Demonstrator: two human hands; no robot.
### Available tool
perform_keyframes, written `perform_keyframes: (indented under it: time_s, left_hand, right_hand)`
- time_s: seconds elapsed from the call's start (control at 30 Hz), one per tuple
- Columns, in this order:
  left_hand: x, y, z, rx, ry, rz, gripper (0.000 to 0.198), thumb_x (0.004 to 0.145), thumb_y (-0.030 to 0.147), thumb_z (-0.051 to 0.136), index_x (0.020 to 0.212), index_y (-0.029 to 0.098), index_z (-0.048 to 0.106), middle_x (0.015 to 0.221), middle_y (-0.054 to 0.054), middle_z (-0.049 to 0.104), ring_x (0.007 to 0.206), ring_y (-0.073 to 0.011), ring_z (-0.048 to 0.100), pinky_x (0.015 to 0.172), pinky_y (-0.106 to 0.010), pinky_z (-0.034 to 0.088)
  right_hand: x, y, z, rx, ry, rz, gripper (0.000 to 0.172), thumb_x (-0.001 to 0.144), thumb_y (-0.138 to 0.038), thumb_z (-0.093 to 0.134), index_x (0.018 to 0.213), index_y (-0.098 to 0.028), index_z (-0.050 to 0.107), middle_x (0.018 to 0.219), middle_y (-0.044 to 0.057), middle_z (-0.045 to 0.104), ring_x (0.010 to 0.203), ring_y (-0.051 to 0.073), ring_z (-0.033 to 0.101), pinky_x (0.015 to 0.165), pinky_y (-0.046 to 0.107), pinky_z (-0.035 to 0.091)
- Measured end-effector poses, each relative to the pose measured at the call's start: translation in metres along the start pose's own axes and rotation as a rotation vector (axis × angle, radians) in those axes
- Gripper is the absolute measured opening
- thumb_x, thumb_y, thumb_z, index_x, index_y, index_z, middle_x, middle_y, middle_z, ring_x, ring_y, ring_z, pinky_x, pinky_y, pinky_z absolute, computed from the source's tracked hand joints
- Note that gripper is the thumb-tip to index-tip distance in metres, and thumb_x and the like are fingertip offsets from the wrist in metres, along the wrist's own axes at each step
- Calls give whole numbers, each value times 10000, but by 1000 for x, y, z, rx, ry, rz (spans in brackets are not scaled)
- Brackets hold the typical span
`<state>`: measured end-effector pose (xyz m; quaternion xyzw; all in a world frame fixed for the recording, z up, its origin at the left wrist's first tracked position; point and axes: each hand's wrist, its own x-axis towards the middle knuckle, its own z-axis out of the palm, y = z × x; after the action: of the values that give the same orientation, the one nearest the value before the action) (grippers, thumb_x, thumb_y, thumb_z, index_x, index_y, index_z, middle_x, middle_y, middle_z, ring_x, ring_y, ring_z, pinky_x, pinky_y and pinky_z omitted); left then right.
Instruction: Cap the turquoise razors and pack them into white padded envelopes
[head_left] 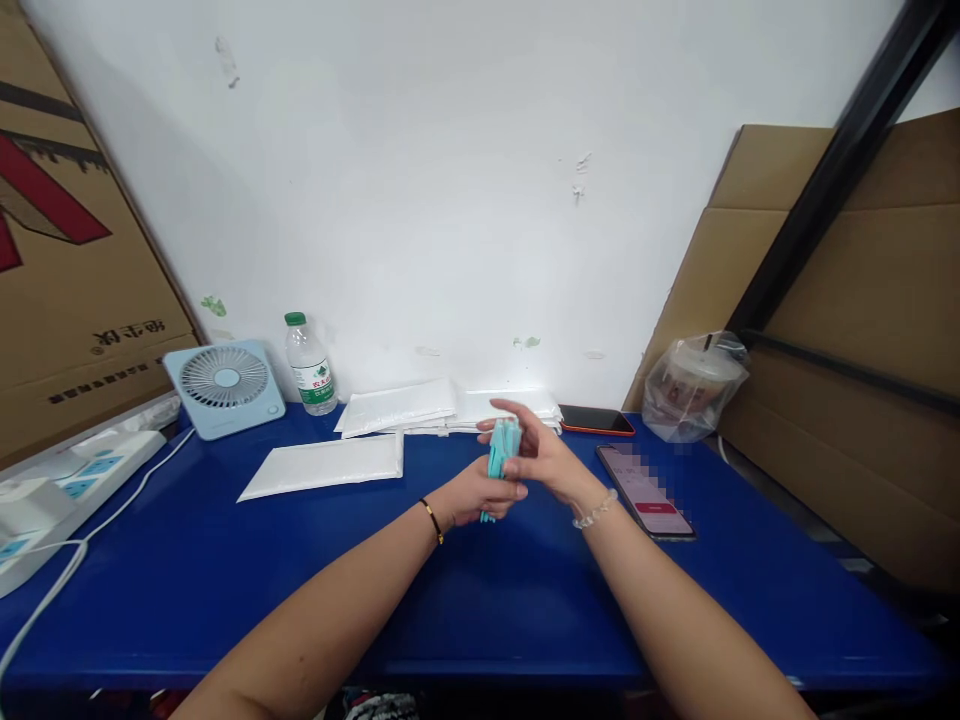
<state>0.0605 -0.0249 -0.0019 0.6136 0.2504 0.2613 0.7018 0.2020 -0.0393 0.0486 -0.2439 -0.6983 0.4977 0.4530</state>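
My left hand (484,493) is wrapped around the lower part of a teal bundle (504,445) that looks like thin flat pieces pressed together; its exact kind I cannot make out. The bundle is held upright above the middle of the table, and a bit of it shows below my left fingers. My right hand (546,458) grips its upper part from the right, thumb against the near side and index finger stretched out above it. Behind my hands, white padded mailers (401,408) lie in piles along the wall. Another white mailer (330,467) rests separately to the left.
The blue table (225,590) holds a light-blue fan (225,375), a water bottle (311,370) and a white power strip (82,495) with cables at left. To the right are a lit phone (649,495), a dark phone (598,420) and a bagged drink cup (697,375). Cardboard (862,300) stands on both sides.
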Motion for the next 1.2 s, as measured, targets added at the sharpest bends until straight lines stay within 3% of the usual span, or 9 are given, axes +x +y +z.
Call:
perform_keyframes:
  time_s: [0.13,0.23,0.33,0.53,0.63,0.77,0.97,1.07,1.2]
  left_hand:
    - [-8,13,9,85,-175,-123,349,615,367,728,660,177,439,462,111,324,391,-27,288,431,-196,289]
    - [-15,32,5,458,-124,56,336,587,373,746,773,169,554,736,3,584,672,-129,555,630,-270,452]
    - [-30,56,-22,893,-1,156,573,532,429,771,1027,198,594,1101,-60,602,1025,-234,548,910,-344,418]
    - [-86,82,-117,1475,579,-545,988,351,392,796,1270,190,494,1340,-170,455,1201,-392,424,938,-479,385]
    - [-105,76,-147,1473,570,-836,1123,303,382,794,1346,211,414,1352,-183,441,1209,-427,400,906,-505,396]
    - [-108,58,-165,1472,482,-788,1175,331,435,777,1396,231,327,1348,-188,439,1232,-408,376,947,-517,348]
    - [-104,51,-159,1513,436,-653,969,388,468,747,1288,255,460,1245,-154,531,1149,-399,453,889,-521,366]
    - [-96,54,-135,1487,361,-500,676,469,411,704,1102,217,571,1079,-104,617,979,-309,573,822,-388,418]
    - [-70,50,-90,1446,282,-231,563,553,367,649,1082,206,545,937,-66,648,835,-264,614,675,-295,425]
  right_hand:
    - [-13,9,9,80,-155,142,334,746,-394,673,1000,-178,651,1126,101,616,980,223,598,762,317,505]
    - [-14,13,12,169,5,169,285,826,-434,560,797,-163,645,995,89,658,708,161,623,546,254,485]
    - [-10,16,3,293,229,99,276,827,-457,550,766,-189,566,733,36,657,573,145,585,522,262,471]
    - [-3,40,-11,80,366,97,260,815,-431,578,943,-207,548,517,-52,524,438,95,438,465,222,385]
    - [-3,53,-6,0,318,150,267,805,-435,581,924,-197,563,529,-50,508,468,100,456,476,227,391]
    - [-3,53,1,20,248,195,283,799,-449,585,923,-195,573,529,-53,498,477,105,477,491,239,418]
    - [-6,36,4,281,276,272,350,813,-498,541,768,-157,604,567,13,575,555,152,562,560,290,475]
    - [-5,31,5,287,369,218,378,808,-472,544,605,-156,588,692,52,615,676,161,573,606,270,479]
    - [-4,28,6,327,497,245,359,791,-475,552,608,-166,572,533,-16,493,439,86,401,380,203,335]
